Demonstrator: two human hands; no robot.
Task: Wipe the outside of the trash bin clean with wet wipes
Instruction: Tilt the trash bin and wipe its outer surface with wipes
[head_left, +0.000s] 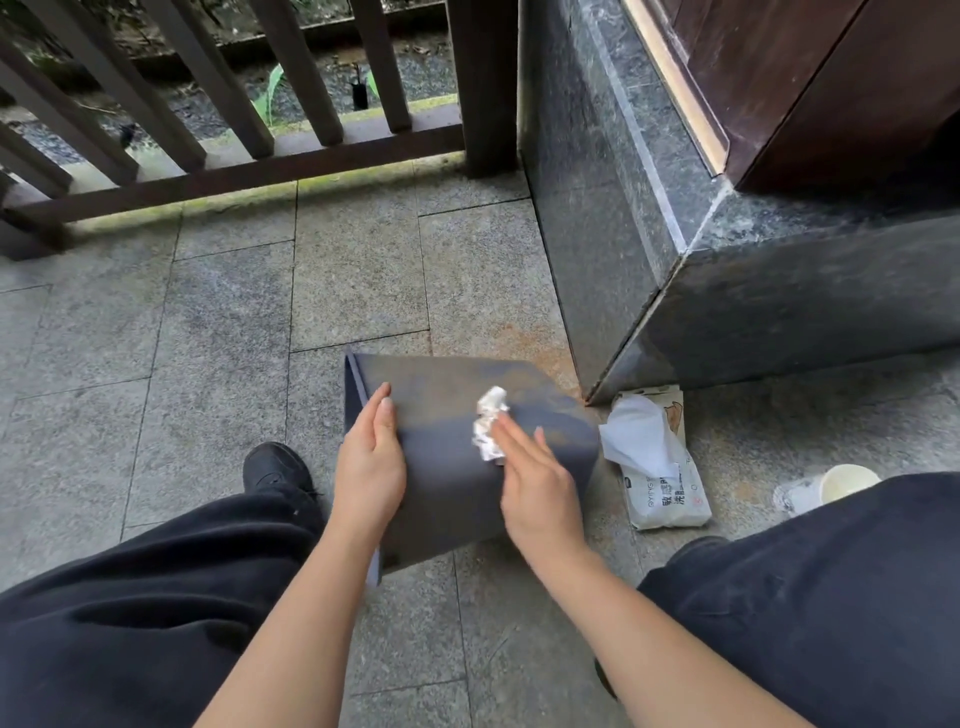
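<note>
A dark blue trash bin (447, 483) lies on its side on the stone floor between my knees, its upper face dusty brown toward the far end. My left hand (370, 467) rests flat on the bin's left edge with straight fingers. My right hand (537, 486) presses a crumpled white wet wipe (489, 422) onto the bin's top face with straight fingers. A white pack of wet wipes (660, 488) lies on the floor just right of the bin, one sheet sticking out of it.
A dark stone pillar base (727, 291) stands close behind and right of the bin. A wooden railing (234, 171) runs along the far edge of the floor. A pale paper cup (847, 483) sits by my right knee. My black shoe (278, 467) is left of the bin.
</note>
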